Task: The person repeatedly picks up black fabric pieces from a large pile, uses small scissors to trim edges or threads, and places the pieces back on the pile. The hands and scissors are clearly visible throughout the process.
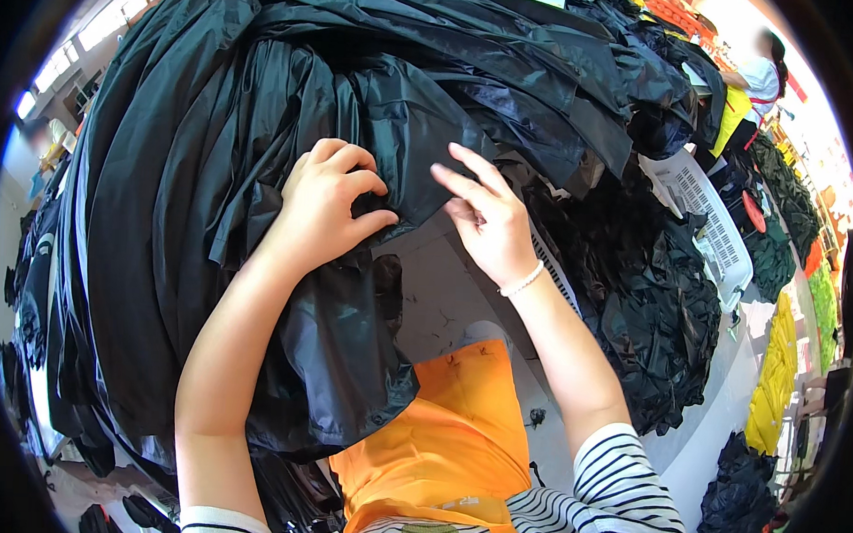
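A big heap of shiny black fabric (292, 83) fills the upper and left part of the view. My left hand (327, 207) is clenched on a fold of this black fabric near its lower edge. My right hand (485, 217) sits just to the right with fingers spread, fingertips touching the fabric's edge; a white bead bracelet is on its wrist. Below my hands a part of the fabric hangs down over my orange apron (458, 427).
More crumpled black fabric (660, 303) is piled at the right beside a white slotted plastic basket (705, 215). Yellow and green cloth stacks (780, 373) line the far right. Another person in a white top (760, 76) stands at the upper right.
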`<action>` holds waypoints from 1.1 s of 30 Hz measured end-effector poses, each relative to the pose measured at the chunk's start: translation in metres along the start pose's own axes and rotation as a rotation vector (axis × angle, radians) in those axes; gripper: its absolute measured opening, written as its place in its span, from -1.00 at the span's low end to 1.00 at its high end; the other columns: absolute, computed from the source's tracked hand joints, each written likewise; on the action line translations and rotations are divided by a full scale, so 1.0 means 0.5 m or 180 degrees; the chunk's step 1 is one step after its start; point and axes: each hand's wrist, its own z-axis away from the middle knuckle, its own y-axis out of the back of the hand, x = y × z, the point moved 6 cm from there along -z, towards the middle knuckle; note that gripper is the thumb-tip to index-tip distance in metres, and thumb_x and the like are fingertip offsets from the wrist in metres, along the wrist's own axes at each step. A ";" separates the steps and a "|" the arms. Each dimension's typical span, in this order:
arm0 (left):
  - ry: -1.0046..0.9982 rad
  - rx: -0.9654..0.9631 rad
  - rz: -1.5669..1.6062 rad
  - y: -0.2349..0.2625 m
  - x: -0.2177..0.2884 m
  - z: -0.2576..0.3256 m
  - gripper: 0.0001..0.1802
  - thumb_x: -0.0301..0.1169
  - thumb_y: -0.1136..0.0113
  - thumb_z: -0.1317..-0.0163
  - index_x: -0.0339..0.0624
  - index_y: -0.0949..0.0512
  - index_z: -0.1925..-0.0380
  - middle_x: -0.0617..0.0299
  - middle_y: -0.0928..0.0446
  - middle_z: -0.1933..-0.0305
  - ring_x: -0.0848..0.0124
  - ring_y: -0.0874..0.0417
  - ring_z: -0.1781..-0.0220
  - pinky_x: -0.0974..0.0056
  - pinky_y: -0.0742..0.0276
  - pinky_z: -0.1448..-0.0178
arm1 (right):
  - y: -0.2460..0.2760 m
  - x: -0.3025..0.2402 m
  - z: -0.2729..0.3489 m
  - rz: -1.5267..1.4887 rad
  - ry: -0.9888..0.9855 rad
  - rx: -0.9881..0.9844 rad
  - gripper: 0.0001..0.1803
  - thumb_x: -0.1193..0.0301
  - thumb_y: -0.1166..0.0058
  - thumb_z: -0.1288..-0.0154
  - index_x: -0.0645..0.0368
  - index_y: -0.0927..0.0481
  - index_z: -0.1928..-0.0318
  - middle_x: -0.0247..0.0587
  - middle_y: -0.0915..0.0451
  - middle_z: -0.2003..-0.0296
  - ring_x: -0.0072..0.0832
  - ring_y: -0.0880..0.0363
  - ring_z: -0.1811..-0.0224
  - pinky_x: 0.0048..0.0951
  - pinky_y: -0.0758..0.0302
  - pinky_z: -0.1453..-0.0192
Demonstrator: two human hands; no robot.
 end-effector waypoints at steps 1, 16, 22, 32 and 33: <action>-0.0054 0.0010 0.0035 0.003 0.004 -0.001 -0.67 -0.20 -0.48 0.09 -0.16 -0.69 0.37 0.20 -0.56 0.09 0.14 -0.47 -0.11 0.09 -0.40 -0.19 | 0.001 -0.003 -0.006 -0.0088 0.0217 -0.0084 -0.67 0.63 -0.23 -0.14 0.09 -0.66 0.06 -0.21 -0.58 -0.12 -0.46 -0.70 0.34 -0.52 -0.63 0.25; 0.1416 -0.0422 0.3136 -0.017 -0.068 0.000 -0.74 -0.60 0.04 -0.35 -0.31 -0.60 0.06 0.15 -0.57 0.03 0.51 -0.58 0.03 0.45 -0.46 -0.13 | -0.011 0.034 -0.118 -0.1446 -0.0493 -0.0654 -0.84 0.42 -0.21 -0.32 0.25 -0.60 0.37 -0.45 -0.39 0.62 -0.76 -0.23 0.54 -0.63 -0.23 0.45; 0.1036 -0.0035 0.2898 0.003 -0.052 -0.008 -0.62 -0.72 0.15 -0.28 -0.30 -0.59 0.02 0.14 -0.61 0.02 0.47 -0.59 -0.03 0.39 -0.45 -0.23 | 0.011 -0.053 -0.116 -0.0749 0.0253 -0.0121 -0.73 0.64 -0.30 -0.12 0.13 -0.71 0.15 -0.38 -0.54 0.30 -0.71 -0.47 0.48 -0.66 -0.47 0.33; 0.1379 -0.0266 0.2843 -0.008 -0.054 -0.004 -0.70 -0.63 0.03 -0.29 -0.36 -0.61 0.05 0.20 -0.65 0.16 0.51 -0.62 0.10 0.40 -0.48 -0.13 | -0.014 -0.100 -0.109 0.0296 0.1062 -0.0130 -0.88 0.57 -0.24 -0.14 0.10 -0.58 0.33 -0.39 -0.50 0.28 -0.43 -0.62 0.50 -0.49 -0.53 0.45; 0.1510 -0.0295 0.2933 -0.011 -0.057 -0.002 -0.72 -0.61 0.01 -0.29 -0.36 -0.61 0.07 0.21 -0.65 0.18 0.52 -0.61 0.12 0.41 -0.48 -0.12 | -0.018 -0.101 -0.109 0.0321 0.1062 -0.0170 -0.86 0.59 -0.22 -0.15 0.10 -0.55 0.30 -0.39 -0.50 0.28 -0.42 -0.62 0.49 -0.49 -0.53 0.44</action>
